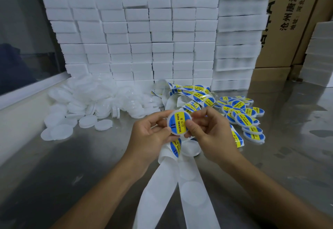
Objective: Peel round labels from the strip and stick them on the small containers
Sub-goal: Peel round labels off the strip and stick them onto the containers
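While the strip [166, 189] is hanging down, a small container [178, 124] is being held by both hands' fingers [191, 126].

The round label [178, 123] on the small container [170, 120] held between the hands reads "SOLDERING PASTE" on its yellow band, with Chinese characters beside it. The same wording shows on the label strip [196, 96] beyond the hands. The cardboard boxes [288, 21] far behind carry large Chinese characters, including "沧州".
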`<state>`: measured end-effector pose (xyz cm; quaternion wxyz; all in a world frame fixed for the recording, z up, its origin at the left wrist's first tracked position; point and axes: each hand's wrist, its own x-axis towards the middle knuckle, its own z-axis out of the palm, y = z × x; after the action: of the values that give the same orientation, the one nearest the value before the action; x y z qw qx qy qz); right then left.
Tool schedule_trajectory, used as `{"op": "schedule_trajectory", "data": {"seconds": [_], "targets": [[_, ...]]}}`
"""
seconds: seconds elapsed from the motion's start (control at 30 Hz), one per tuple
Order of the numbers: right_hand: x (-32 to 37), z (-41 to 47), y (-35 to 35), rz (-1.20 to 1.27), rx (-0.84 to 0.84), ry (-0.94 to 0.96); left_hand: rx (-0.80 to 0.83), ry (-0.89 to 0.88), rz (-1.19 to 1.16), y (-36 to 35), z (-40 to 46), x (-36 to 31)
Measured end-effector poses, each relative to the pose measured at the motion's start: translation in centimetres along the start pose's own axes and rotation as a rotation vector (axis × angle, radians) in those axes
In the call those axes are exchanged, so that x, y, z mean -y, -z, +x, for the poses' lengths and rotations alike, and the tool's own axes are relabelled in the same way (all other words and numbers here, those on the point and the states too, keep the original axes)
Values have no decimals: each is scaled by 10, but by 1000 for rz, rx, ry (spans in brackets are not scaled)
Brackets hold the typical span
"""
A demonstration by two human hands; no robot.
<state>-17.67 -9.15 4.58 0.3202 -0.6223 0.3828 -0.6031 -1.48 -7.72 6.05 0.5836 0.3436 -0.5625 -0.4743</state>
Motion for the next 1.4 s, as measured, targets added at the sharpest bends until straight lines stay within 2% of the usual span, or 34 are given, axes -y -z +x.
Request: {"op": "schedule_trajectory", "data": {"seconds": [0.17,0.43,0.53,0.7,0.9,1.07,1.2,1.33,1.4], "targets": [[-1,2,4,-37,119,26,-15,20,-1,2,1,2],[-7,6,7,36,108,15,-40,36,-30,1,2,7],[-11,2,2,-112,55,67,-59,55,-95,0,1,7],[-11,-4,2,-469,61,325,-74,86,-201,0,1,9],[-2,-1,11,-629,80,541,-92,157,-251,-1,0,16],[-4,-1,9,-633,104,543,-115,170,-245,0,1,15],[-5,3,16,-565,77,458,-147,97,-109,0,0,16],[-13,19,43,-637,-76,271,-329,-49,312,5,2,27],[-22,28,65,-701,-165,191,-386,-67,474,9,3,31]]}}
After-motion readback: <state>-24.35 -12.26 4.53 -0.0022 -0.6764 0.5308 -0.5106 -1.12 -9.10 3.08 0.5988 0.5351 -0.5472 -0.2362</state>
